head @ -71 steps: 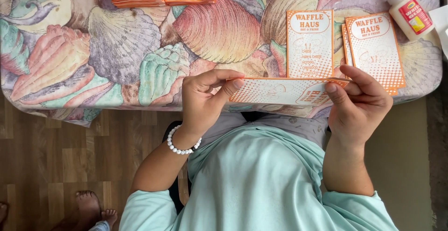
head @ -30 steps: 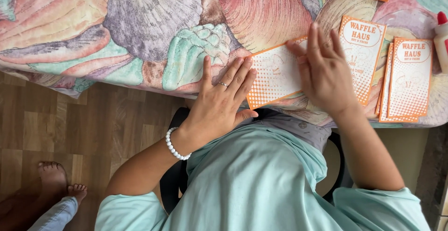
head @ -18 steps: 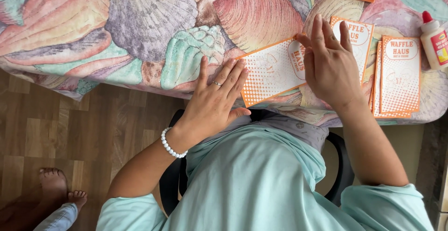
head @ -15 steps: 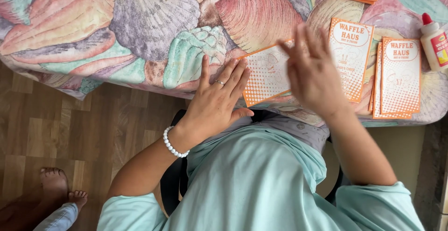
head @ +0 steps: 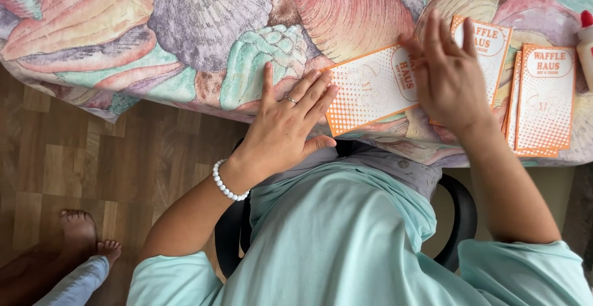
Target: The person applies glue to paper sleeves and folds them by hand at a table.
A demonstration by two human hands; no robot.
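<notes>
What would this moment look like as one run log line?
left hand: flat, open, steadying left end of orange-and-white card | right hand: open, pressing its right end | card: flat on shell-print tablecloth | more cards: stacked to the right

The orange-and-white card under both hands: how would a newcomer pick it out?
Start at the shell-print tablecloth and go to its near edge. There the card lies crosswise under the left hand and right hand, while the neighbouring cards lie upright.

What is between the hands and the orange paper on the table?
Nothing visible. The left hand lies flat with its fingertips at the near end of the orange paper, and the right hand rests over its far end, on the shell tablecloth.
</notes>
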